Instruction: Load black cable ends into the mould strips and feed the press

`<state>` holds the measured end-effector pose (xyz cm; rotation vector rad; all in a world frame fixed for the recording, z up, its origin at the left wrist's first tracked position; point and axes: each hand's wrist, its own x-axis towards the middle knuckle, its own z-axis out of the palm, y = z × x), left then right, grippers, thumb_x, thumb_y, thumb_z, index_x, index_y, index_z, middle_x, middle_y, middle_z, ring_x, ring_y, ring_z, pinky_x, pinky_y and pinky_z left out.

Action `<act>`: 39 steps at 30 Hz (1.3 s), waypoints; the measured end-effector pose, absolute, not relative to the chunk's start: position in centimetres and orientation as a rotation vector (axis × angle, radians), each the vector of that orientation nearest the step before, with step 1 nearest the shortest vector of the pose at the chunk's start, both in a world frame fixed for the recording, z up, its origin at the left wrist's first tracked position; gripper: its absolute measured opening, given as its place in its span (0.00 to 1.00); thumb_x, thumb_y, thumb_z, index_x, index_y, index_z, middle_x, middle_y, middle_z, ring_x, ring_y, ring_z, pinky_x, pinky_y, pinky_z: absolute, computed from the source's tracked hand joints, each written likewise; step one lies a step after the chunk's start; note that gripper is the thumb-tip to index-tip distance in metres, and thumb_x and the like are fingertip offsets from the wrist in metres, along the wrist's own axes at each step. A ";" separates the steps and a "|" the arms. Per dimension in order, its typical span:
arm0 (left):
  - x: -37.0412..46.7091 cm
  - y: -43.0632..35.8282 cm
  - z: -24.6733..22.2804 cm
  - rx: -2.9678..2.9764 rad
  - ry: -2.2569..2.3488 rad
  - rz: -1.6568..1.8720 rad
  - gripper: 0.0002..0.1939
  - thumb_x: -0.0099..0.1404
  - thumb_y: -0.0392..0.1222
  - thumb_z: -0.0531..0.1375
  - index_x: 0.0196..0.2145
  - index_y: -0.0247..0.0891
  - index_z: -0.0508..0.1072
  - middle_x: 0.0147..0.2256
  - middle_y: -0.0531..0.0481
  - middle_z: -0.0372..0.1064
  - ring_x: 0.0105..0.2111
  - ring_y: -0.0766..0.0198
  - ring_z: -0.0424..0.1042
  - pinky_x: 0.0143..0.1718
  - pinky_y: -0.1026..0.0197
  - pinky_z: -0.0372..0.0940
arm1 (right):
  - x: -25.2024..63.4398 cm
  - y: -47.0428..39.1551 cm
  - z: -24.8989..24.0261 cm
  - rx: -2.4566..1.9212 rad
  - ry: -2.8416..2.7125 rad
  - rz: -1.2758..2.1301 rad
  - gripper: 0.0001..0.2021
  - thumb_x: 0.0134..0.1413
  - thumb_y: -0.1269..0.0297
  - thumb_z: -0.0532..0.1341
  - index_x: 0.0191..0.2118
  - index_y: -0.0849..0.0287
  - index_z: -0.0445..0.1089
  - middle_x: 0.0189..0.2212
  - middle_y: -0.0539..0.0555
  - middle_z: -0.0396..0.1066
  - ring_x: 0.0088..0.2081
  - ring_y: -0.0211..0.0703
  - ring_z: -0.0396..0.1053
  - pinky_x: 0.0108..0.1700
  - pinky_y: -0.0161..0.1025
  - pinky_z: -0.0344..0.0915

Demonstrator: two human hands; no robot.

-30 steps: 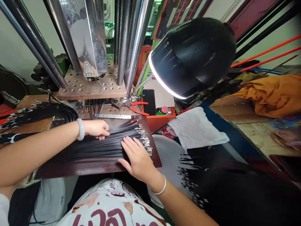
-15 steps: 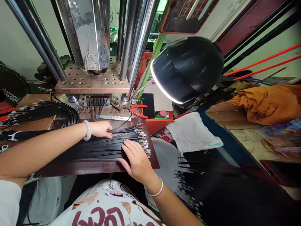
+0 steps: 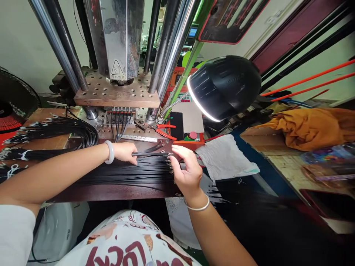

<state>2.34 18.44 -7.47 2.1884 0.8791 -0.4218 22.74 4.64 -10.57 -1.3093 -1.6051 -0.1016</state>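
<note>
Many thin black cables (image 3: 127, 173) lie side by side on the dark red-brown board (image 3: 111, 193), their metal-tipped ends pointing right. My left hand (image 3: 125, 152), with a pale bangle at its wrist, pinches a few of these cables a little above the rest. At the tips of the held cables is my right hand (image 3: 188, 168); its thumb and fingers are apart, curved like a C around the metal ends. Whether they touch the tips I cannot tell. A small separate group of cables (image 3: 154, 147) rests just behind the held ones.
Behind the board stands a press (image 3: 116, 96) with several cables in its lower part. Red-handled pliers (image 3: 166, 132) and a phone (image 3: 176, 123) lie near it. A black lamp (image 3: 226, 88) overhangs the right side, above a grey cloth (image 3: 229, 157). Coiled cables (image 3: 74, 127) sit left.
My right hand has lifted off the cables and moved right and up to their tips, its fingers parting. My left hand now holds a few cables raised. The view has shifted slightly.
</note>
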 end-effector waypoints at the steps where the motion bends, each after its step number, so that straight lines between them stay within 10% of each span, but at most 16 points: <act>1: 2.3 18.4 -7.6 2.203 0.886 -0.430 0.10 0.54 0.45 0.62 0.22 0.36 0.68 0.20 0.55 0.63 0.22 0.67 0.60 0.26 0.64 0.52 | 23.0 4.7 -10.6 -1.308 -1.612 -0.093 0.08 0.61 0.67 0.58 0.44 0.57 0.71 0.43 0.59 0.75 0.47 0.50 0.72 0.52 0.52 0.68; 17: 1.2 19.2 -5.2 1.492 0.727 -0.223 0.20 0.48 0.52 0.68 0.28 0.34 0.68 0.26 0.50 0.72 0.22 0.66 0.69 0.26 0.63 0.62 | 19.2 9.7 -9.6 -1.288 -2.290 -0.059 0.20 0.55 0.71 0.59 0.55 0.65 0.65 0.49 0.65 0.72 0.54 0.59 0.66 0.58 0.62 0.57; 29: 1.3 19.2 -6.0 1.873 0.822 -0.093 0.09 0.54 0.42 0.62 0.22 0.34 0.70 0.21 0.53 0.69 0.23 0.67 0.66 0.27 0.66 0.61 | 20.7 10.7 -9.0 -1.275 -2.204 -0.091 0.19 0.60 0.67 0.57 0.56 0.64 0.65 0.52 0.64 0.71 0.56 0.55 0.65 0.58 0.55 0.62; 34: -1.7 19.4 -5.0 2.352 0.748 0.394 0.14 0.67 0.44 0.55 0.42 0.34 0.76 0.38 0.44 0.77 0.37 0.61 0.76 0.41 0.61 0.70 | 20.8 11.7 -11.4 -1.473 -2.194 -0.297 0.18 0.60 0.76 0.48 0.52 0.71 0.68 0.47 0.69 0.73 0.51 0.58 0.70 0.52 0.57 0.67; 39: -1.8 19.7 -4.6 2.914 0.065 0.878 0.14 0.69 0.38 0.55 0.50 0.48 0.75 0.57 0.48 0.67 0.61 0.59 0.61 0.63 0.50 0.57 | 19.8 15.0 -12.0 -1.044 -2.305 0.051 0.20 0.62 0.71 0.47 0.56 0.62 0.65 0.53 0.62 0.69 0.57 0.48 0.65 0.57 0.51 0.66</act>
